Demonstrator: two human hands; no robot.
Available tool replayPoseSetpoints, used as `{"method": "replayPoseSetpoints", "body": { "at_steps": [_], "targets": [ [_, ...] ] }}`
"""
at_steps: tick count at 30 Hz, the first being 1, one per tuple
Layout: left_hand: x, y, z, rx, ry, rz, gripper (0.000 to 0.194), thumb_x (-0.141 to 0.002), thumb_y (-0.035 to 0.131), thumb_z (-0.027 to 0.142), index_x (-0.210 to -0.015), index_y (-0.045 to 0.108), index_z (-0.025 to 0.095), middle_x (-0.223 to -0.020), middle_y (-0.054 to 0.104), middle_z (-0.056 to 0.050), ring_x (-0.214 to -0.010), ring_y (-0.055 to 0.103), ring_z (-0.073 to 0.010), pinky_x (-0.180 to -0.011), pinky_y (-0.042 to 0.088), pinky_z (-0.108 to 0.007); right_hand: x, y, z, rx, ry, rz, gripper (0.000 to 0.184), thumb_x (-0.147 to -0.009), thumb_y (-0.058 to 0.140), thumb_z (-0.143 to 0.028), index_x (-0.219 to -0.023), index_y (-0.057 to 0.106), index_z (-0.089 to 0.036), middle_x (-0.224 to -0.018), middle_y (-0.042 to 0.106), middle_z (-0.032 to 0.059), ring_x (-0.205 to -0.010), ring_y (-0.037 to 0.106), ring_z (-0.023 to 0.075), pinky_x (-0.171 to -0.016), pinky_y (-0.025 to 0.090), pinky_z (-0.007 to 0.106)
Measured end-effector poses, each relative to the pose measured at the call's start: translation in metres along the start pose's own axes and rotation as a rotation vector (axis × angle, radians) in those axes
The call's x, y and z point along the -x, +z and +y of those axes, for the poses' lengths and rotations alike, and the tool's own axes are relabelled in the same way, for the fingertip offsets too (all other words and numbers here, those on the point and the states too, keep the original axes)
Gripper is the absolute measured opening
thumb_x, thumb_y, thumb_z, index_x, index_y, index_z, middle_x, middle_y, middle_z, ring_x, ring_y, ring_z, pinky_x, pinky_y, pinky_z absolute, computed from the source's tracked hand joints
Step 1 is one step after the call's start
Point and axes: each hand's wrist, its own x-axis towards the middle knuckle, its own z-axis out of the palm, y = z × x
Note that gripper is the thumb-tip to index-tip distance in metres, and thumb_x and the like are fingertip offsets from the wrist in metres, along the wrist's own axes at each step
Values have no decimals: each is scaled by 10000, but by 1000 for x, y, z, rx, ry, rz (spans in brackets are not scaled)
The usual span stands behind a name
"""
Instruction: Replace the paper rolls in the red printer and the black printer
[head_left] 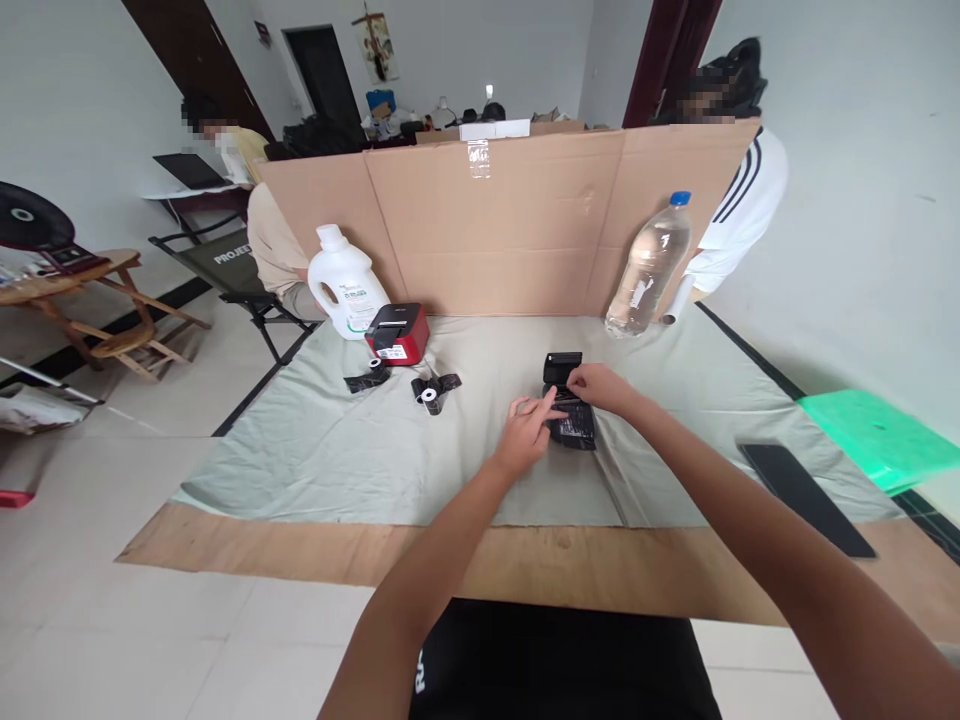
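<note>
A small black device [576,428] lies on the cloth in front of me, its hinged lid [562,368] raised toward the back. My left hand [525,430] rests against its left side with fingers stretched out over the opening. At the lid's right edge, my right hand [598,388] has its fingers pinched together; whatever is between them is too small to make out. The fingers partly cover the inside of the device.
Left of the device are a black-and-white roll [430,398], another roll [375,368], a red and black printer [399,335] and a white jug [347,285]. A cardboard screen [495,230], water bottle [649,270], black slab [806,497] and green plastic [877,430] surround the work area.
</note>
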Motion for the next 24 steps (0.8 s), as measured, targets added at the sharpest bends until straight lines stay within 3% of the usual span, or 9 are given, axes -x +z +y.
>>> {"method": "replayPoseSetpoints", "body": {
  "at_steps": [3,7,12,16,20,24],
  "targets": [
    [-1,-1,1,15,-4,-8,774,-895,369,84,-1643,202,194,-1320,719,-38,-1360,508,-194,-1243,222,-447,-14,2,-4,98,-18,-116,170,-597,758,-128,-559,622,-223,-675,695,45,-833,681,258,-805,493,343],
    [-2,-3,3,33,-42,-7,761,-899,354,97,-1641,220,203,-1342,707,-36,-1368,503,-205,-1243,236,-456,-19,7,-9,186,-47,-184,254,-580,790,-118,-536,562,-222,-651,659,47,-779,651,251,-750,468,341],
    [-4,-5,0,137,-150,123,786,-861,382,89,-1628,264,214,-1507,578,-46,-1396,480,-228,-1216,313,-448,-8,-14,-7,202,-152,-134,208,-745,747,-356,-728,583,-229,-829,667,66,-789,615,234,-736,456,343],
    [-7,-5,-6,331,-266,264,786,-841,419,59,-1606,305,197,-1511,571,-66,-1399,482,-229,-1226,317,-434,-2,-44,-13,32,-219,15,371,-789,699,-582,-737,574,-237,-674,567,14,-631,512,186,-641,421,336],
    [-12,-4,-12,620,-472,404,607,-932,400,83,-1532,402,173,-1404,645,-106,-1255,605,-207,-1144,428,-417,-1,-47,-64,-388,-225,-7,470,-779,659,-686,-831,621,-221,-705,603,17,-608,529,166,-581,417,309],
    [-16,-7,-11,761,-603,462,423,-978,405,114,-1368,557,169,-1228,725,-101,-1020,688,-179,-971,524,-337,-10,-11,-157,-495,-373,-76,325,-723,731,-446,-910,629,-200,-780,645,11,-706,583,181,-645,442,298]
  ]
}}
